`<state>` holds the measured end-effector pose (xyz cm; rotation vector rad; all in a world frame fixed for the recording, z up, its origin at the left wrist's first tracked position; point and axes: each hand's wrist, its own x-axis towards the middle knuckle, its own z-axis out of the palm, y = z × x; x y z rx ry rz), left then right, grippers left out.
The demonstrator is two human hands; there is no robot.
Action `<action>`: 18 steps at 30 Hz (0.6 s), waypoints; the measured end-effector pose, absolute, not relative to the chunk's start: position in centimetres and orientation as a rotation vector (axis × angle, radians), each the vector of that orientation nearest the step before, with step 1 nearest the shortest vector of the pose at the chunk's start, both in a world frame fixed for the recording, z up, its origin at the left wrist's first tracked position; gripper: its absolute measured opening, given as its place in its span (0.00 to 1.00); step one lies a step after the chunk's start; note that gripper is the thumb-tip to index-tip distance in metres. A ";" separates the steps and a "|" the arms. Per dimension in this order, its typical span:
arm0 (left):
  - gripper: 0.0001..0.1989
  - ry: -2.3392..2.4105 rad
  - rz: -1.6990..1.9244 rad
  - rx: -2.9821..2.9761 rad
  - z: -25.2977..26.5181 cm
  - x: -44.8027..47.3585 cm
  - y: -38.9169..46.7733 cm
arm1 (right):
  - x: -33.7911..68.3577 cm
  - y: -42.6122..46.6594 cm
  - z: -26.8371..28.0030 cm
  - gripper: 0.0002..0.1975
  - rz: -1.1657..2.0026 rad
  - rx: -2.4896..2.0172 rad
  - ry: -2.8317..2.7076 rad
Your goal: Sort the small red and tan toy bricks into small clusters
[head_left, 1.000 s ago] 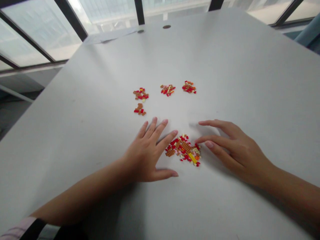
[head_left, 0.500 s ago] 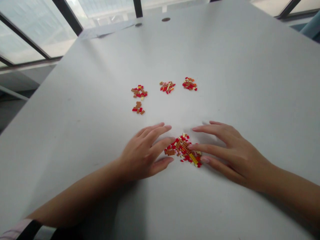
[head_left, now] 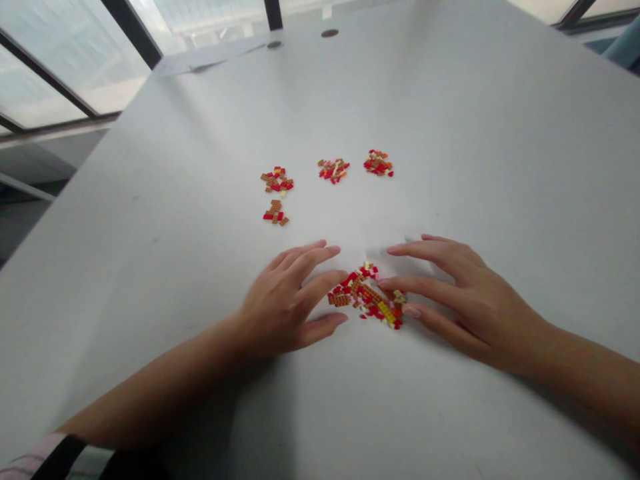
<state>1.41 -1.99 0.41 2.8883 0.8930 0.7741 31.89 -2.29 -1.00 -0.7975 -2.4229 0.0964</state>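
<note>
A loose pile of small building bricks (head_left: 367, 293), mostly red and brown with some cream and pink, lies on the table between my hands. In it a yellow brick (head_left: 387, 313) rests slantwise near the right side. My left hand (head_left: 290, 300) is at the pile's left edge, fingers spread, the index fingertip close to the red bricks. On the other side my right hand (head_left: 460, 297) has its fingers apart, with fingertips at the pile's right edge and partly over it. Neither hand grips a brick that I can see.
Farther back on the white table (head_left: 150, 300) lie a left brick cluster (head_left: 277, 181), a smaller cluster (head_left: 275, 213) just below it, a middle cluster (head_left: 333, 171) and a right cluster (head_left: 379, 163). Window frames (head_left: 133, 30) stand beyond the far left edge.
The right side of the pile has spread slightly to the right by my right fingertips, opening a small gap near the brown bricks. My left hand has barely moved. The view has shifted slightly.
</note>
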 end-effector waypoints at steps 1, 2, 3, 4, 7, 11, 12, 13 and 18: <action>0.18 0.891 0.775 2.888 0.4 1.4 -2.0 | 31.9 -2.3 -1.0 0.14 0.104 -0.807 -2.417; 0.17 0.892 0.776 2.886 0.4 1.4 -2.0 | 31.9 -2.3 -0.9 0.14 0.110 -0.816 -2.412; 0.17 0.897 0.777 2.883 0.4 1.4 -2.0 | 31.9 -2.3 -0.9 0.14 0.115 -0.817 -2.412; 0.16 0.902 0.781 2.879 0.4 1.4 -2.0 | 31.9 -2.3 -0.9 0.14 0.119 -0.815 -2.419; 0.13 0.913 0.802 2.869 0.4 1.5 -2.0 | 31.9 -2.3 -0.8 0.15 0.114 -0.788 -2.447; 0.11 0.921 0.817 2.862 0.5 1.5 -2.1 | 31.9 -2.4 -0.9 0.16 0.129 -0.821 -2.467; 0.11 0.921 0.817 2.863 0.5 1.5 -2.1 | 31.8 -2.5 -0.9 0.17 0.122 -0.826 -2.473; 0.10 0.923 0.817 2.864 0.5 1.6 -2.1 | 31.7 -2.5 -0.9 0.17 0.102 -0.822 -2.479; 0.09 0.926 0.839 2.871 0.7 1.9 -2.1 | 31.0 -2.4 -1.0 0.22 -0.018 -0.807 -2.542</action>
